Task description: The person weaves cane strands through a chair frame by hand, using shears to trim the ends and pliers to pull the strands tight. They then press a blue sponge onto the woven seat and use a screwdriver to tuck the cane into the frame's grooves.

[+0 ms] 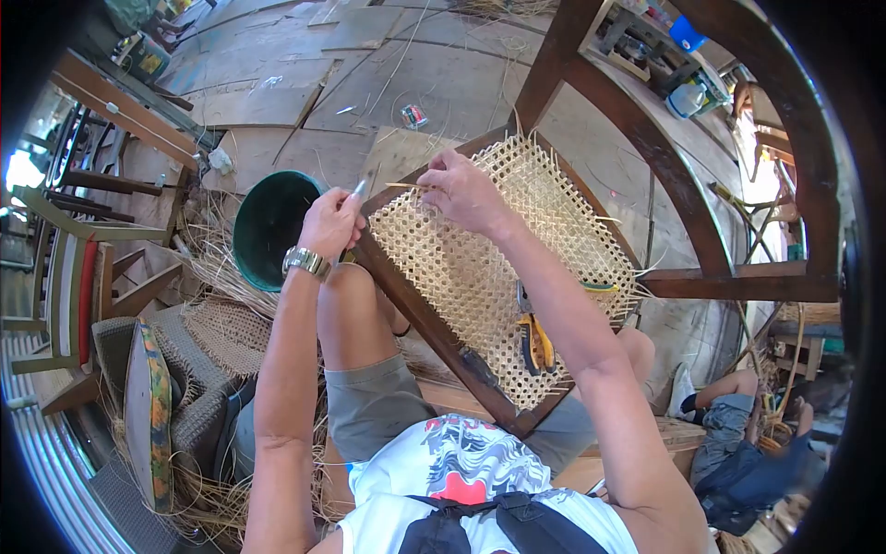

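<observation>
A woven cane seat panel [480, 249] in a dark wooden chair frame [415, 319] leans across my lap, loose cane ends sticking out along its edges. My left hand [330, 224], a metal-banded watch on its wrist, is closed on a thin, pale tool [360, 187] that looks like a small knife, pointing up. Over the panel's far left corner, my right hand [459, 192] pinches a short light-brown cane strip [400, 185], its free end toward my left hand. Pliers with yellow and black handles [535, 343] lie on the weave. A dark-handled tool [478, 367] rests by the near rail.
A dark green bucket [247, 231] stands left of my knee, beside loose cane strands [208, 242]. Curved chair parts [646, 148] rise at the right. Wooden frames [92, 268] crowd the left. Another person [734, 415] sits low at the right. A small red packet [413, 116] lies on the floor.
</observation>
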Action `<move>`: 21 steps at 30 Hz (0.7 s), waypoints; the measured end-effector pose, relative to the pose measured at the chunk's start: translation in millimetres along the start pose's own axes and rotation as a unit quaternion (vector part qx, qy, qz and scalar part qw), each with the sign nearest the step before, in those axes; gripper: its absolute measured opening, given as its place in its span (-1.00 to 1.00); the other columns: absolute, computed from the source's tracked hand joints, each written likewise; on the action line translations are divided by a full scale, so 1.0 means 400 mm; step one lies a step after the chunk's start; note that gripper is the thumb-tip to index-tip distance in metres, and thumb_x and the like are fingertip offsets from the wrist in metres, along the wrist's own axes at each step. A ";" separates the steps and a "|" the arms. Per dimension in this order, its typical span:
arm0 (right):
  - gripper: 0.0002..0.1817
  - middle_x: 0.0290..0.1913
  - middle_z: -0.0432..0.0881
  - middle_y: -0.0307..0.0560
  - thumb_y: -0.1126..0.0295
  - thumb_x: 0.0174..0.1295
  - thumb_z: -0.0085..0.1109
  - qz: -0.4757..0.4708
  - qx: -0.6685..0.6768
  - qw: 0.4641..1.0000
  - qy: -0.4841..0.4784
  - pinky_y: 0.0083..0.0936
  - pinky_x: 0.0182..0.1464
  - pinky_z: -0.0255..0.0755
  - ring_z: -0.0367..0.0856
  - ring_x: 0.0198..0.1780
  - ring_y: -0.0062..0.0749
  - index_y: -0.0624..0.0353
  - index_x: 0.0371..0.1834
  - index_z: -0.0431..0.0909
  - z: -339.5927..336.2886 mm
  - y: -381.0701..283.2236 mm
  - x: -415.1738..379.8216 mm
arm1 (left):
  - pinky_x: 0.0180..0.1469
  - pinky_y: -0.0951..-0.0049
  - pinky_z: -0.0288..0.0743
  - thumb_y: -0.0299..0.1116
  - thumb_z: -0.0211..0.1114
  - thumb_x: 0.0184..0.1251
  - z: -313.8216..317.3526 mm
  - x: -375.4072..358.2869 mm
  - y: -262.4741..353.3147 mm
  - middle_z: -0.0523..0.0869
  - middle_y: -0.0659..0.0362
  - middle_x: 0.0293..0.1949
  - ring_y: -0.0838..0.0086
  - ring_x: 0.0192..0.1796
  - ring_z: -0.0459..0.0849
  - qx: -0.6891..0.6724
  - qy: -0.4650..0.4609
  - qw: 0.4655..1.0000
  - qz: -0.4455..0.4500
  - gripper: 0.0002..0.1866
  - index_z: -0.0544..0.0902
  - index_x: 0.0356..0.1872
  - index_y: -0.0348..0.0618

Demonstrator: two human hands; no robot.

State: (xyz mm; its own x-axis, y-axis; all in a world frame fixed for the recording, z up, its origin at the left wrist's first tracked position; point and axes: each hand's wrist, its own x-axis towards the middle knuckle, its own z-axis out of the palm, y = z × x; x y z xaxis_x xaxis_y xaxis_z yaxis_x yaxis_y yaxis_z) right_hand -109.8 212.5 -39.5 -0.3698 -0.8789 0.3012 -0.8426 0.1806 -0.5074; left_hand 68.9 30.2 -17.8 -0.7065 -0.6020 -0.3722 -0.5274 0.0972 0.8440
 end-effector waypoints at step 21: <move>-0.82 -0.17 0.56 0.23 0.36 0.26 0.26 0.131 -0.015 0.990 -0.051 -0.22 0.04 0.55 0.62 -0.13 0.03 0.28 -0.30 0.67 -0.017 0.037 0.045 | 0.03 0.19 0.66 -0.32 0.23 0.30 0.150 0.027 0.223 0.81 -0.05 -0.12 0.11 0.00 0.80 0.533 -0.009 0.829 0.166 -0.76 0.82 -0.16 -0.12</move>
State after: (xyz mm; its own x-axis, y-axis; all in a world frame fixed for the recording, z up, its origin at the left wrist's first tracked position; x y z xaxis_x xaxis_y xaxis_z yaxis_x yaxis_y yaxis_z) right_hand -131.8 202.3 -36.0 -0.5368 -0.8401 0.0785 -0.7347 0.4197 -0.5330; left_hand -14.1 79.9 30.4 -0.8987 -0.3895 -0.2017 -0.4120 0.9074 0.0831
